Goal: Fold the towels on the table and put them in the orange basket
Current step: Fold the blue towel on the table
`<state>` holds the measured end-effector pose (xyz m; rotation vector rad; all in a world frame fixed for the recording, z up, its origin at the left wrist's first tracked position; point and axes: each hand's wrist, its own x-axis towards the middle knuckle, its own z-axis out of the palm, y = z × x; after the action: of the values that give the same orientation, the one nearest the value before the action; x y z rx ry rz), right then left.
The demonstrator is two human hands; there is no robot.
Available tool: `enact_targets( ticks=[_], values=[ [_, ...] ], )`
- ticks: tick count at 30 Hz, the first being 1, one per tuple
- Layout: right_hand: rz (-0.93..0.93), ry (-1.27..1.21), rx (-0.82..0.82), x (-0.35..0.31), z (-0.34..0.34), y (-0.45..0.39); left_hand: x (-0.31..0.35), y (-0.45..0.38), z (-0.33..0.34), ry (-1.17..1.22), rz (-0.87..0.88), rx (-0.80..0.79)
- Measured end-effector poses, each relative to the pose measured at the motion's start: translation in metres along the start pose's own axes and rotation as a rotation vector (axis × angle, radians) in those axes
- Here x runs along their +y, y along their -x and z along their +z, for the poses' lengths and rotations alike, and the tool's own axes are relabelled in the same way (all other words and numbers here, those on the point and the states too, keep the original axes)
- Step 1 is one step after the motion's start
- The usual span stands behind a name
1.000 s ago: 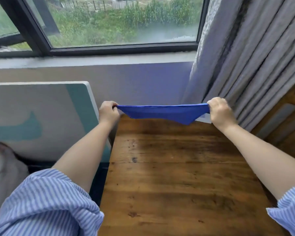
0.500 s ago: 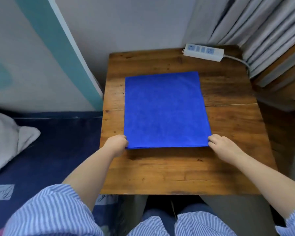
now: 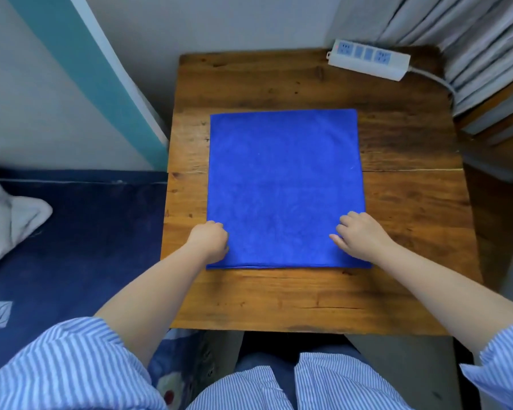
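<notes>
Flat blue rectangular microfibre towel [image 3: 285, 184] lies spread on the brown wooden plank tabletop [image 3: 412, 217], roughly centred, long side running away from the person. Its near edge shows a doubled layer (looks folded once, can't confirm more than that).

Left hand [image 3: 209, 241] sits on the towel's near-left corner area, fingers [image 3: 219, 227] curled under into a loose fist; whether they pinch the cloth or just press it, I cannot tell. Right hand [image 3: 360, 235] rests on the near-right part of the towel, fingers [image 3: 345, 220] partly bent and splayed, tips touching the cloth, not wrapped round anything visible. Both forearms are bare and come in from rolled blue-and-white striped sleeves [image 3: 62, 365].

White multi-socket power strip [image 3: 369, 59] lies at the far-right corner of the tabletop, well apart from the towel, its cable running off to the right toward the grey pleated curtain [image 3: 456, 28]. Left of the table: dark navy bed cover [image 3: 80, 232] with a white crumpled cloth [image 3: 9, 214] on it at the frame edge. A white panel with a teal stripe [image 3: 80, 69] leans behind, against the wall. Orange basket not in view.
</notes>
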<state>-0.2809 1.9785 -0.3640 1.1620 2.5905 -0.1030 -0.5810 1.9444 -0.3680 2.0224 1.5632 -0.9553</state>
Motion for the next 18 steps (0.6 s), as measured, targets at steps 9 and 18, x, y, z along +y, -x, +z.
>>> enact_targets(
  ticks=[9,18],
  values=[
    [0.148,-0.351,-0.02,-0.003,0.01,-0.139,0.008,-0.102,-0.064,0.489,-0.185,0.403],
    [0.248,-0.326,0.007,0.096,0.031,-0.185,-0.026,-0.185,-0.078,0.488,-0.205,0.53]
  ],
)
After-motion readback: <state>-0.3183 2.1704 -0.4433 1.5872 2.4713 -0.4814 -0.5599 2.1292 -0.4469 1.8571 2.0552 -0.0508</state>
